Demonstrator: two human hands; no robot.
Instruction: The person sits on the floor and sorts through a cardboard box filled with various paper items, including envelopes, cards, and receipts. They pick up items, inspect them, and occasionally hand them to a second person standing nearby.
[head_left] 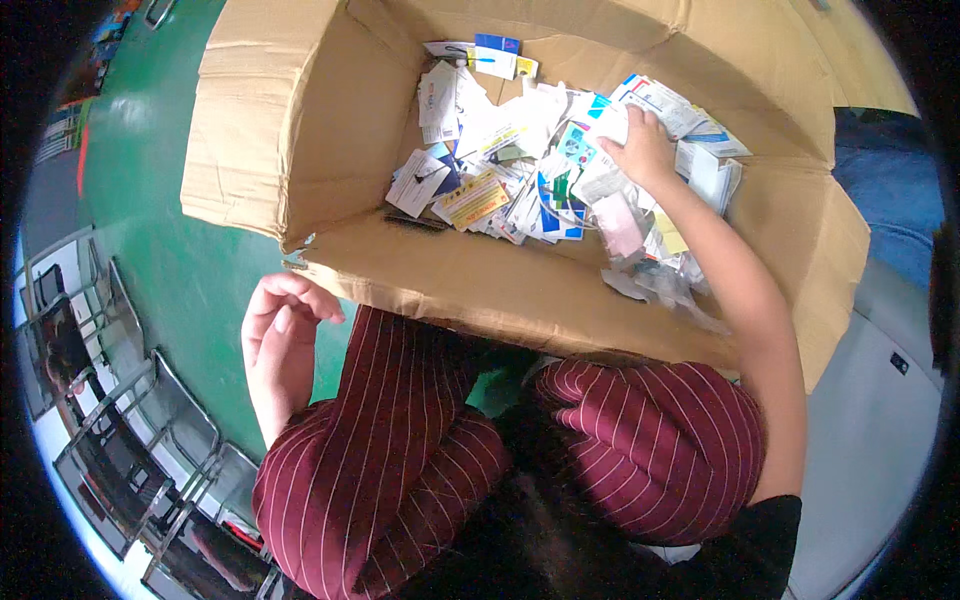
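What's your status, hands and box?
Right hand down in the box, on the packets. Left hand curled, empty, outside the near flap. Nothing in the way.

Place: a warehouse or sorting workroom, it is looking like.
Floor: a green painted floor (180,250) is spreading under everything.
Stock: a large cardboard box (300,120) is holding loose small packets and cards (520,170).
Furnishing: metal-framed chairs (150,420) are standing at the left edge.
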